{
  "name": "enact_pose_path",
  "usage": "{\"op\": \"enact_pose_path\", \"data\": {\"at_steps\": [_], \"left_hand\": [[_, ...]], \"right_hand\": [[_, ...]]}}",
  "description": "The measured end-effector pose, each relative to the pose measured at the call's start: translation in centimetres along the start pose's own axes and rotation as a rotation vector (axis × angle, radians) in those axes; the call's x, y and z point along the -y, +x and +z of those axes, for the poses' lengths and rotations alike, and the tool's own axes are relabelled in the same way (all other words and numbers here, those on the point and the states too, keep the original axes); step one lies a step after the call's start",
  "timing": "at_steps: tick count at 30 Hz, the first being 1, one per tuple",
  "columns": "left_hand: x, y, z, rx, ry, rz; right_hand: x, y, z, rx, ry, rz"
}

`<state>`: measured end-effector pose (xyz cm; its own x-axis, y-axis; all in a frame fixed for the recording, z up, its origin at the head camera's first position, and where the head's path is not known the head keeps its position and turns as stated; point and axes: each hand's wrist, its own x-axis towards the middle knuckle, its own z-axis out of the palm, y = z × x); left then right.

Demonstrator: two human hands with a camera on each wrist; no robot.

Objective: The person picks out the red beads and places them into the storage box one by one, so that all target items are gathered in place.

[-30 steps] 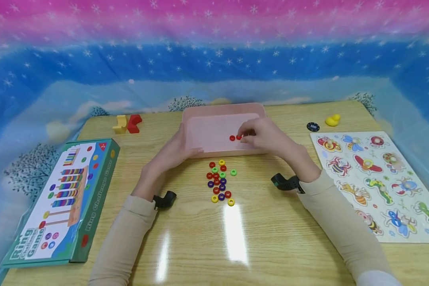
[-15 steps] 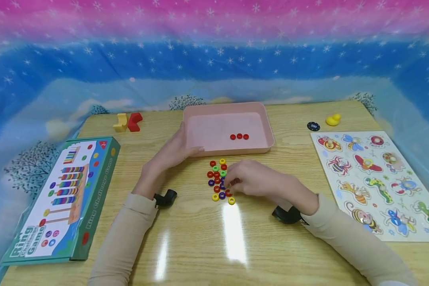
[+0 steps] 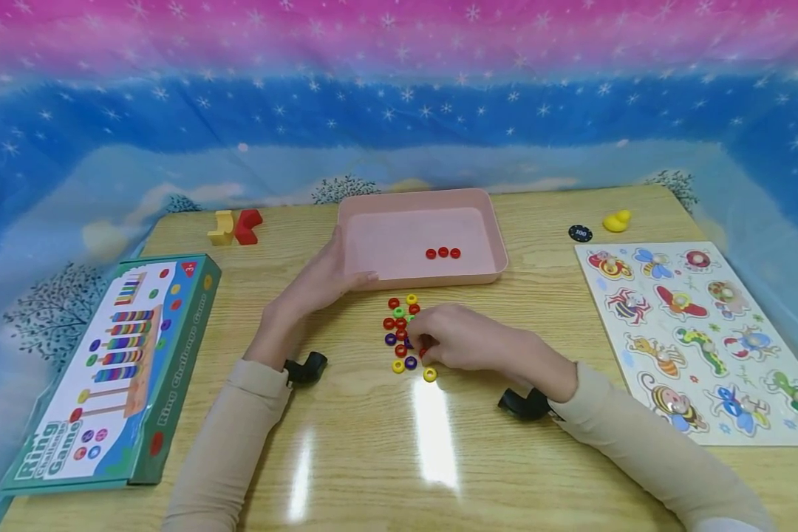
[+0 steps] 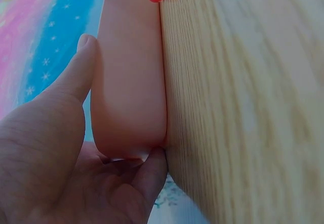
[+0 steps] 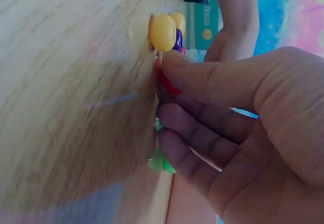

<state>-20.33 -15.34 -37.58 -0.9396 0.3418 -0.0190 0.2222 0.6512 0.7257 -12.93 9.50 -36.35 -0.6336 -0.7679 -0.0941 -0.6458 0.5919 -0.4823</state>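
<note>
My left hand (image 3: 315,281) grips the left end of a pink tray (image 3: 439,281); in the left wrist view the thumb lies at its rim and the fingers wrap the corner. Inside the tray, three red rings (image 3: 443,252) sit in a short row. My right hand (image 3: 462,336) is down at the right side of a loose pile of small coloured rings, covering part of it. Thumb and fingers pinch a red ring (image 5: 169,84) there, close to the table. A yellow ring (image 3: 430,374) lies just in front of the fingertips, and green rings (image 5: 157,161) are by the other fingers.
A Ring Challenge Game box (image 3: 116,369) lies at the left. Behind it stand a yellow block (image 3: 222,229) and a red block (image 3: 247,227). On the right are an insect puzzle board (image 3: 698,340), a black chip (image 3: 580,233) and a yellow duck (image 3: 617,221).
My right hand has left the tray, where a third red ring now shows, and come back toward me to the pile, closing on another red ring. My left hand stays at the tray.
</note>
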Motion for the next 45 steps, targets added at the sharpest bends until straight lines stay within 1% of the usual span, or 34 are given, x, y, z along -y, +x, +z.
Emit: {"op": "enact_pose_path", "data": {"at_steps": [3, 6, 9, 11, 14, 17, 20, 22, 26, 29, 31, 33, 37, 40, 42, 45], "left_hand": [[0.0, -0.1, 0.0, -0.003, -0.004, 0.003], [0.1, -0.2, 0.1, -0.011, -0.020, 0.024], [0.3, -0.2, 0.2, -0.014, -0.019, 0.029], [0.3, -0.3, 0.2, -0.014, -0.025, 0.037], [0.5, -0.3, 0.1, -0.014, -0.047, 0.057], [0.5, -0.4, 0.0, -0.022, -0.060, 0.059], [0.5, -0.3, 0.0, -0.024, -0.058, 0.056], [0.5, -0.3, 0.1, -0.019, -0.058, 0.052], [0.4, -0.3, 0.3, -0.008, -0.049, 0.054], [0.4, -0.2, 0.4, -0.006, -0.045, 0.058], [0.3, -0.2, 0.4, -0.003, -0.049, 0.064], [0.3, -0.2, 0.4, 0.002, -0.049, 0.059], [0.1, -0.1, 0.2, 0.009, -0.049, 0.044], [0.0, 0.1, 0.2, 0.011, -0.057, 0.039], [0.0, 0.1, 0.1, 0.008, -0.052, 0.033], [0.0, 0.2, 0.1, 0.004, -0.051, 0.031]], "right_hand": [[-0.4, 0.4, -0.5, -0.011, 0.048, 0.013], [-1.4, 1.1, -1.8, -0.069, 0.092, 0.024], [-3.0, 1.9, -3.3, -0.177, 0.137, 0.053], [-4.2, 2.5, -4.3, -0.255, 0.197, 0.095], [-5.9, 3.5, -5.5, -0.376, 0.262, 0.133], [-7.5, 4.6, -6.1, -0.486, 0.275, 0.169], [-8.9, 5.3, -6.2, -0.543, 0.257, 0.231], [-9.7, 5.7, -6.0, -0.545, 0.241, 0.268], [-10.8, 6.0, -5.3, -0.493, 0.208, 0.360], [-11.0, 6.1, -5.0, -0.463, 0.190, 0.433], [-11.0, 6.1, -5.0, -0.460, 0.189, 0.462], [-11.0, 6.0, -5.1, -0.464, 0.173, 0.473], [-10.7, 5.7, -5.6, -0.503, 0.107, 0.452], [-10.1, 5.2, -6.3, -0.519, 0.076, 0.418], [-9.5, 4.8, -6.7, -0.503, 0.094, 0.382], [-8.5, 4.4, -7.2, -0.451, 0.102, 0.276]]}}
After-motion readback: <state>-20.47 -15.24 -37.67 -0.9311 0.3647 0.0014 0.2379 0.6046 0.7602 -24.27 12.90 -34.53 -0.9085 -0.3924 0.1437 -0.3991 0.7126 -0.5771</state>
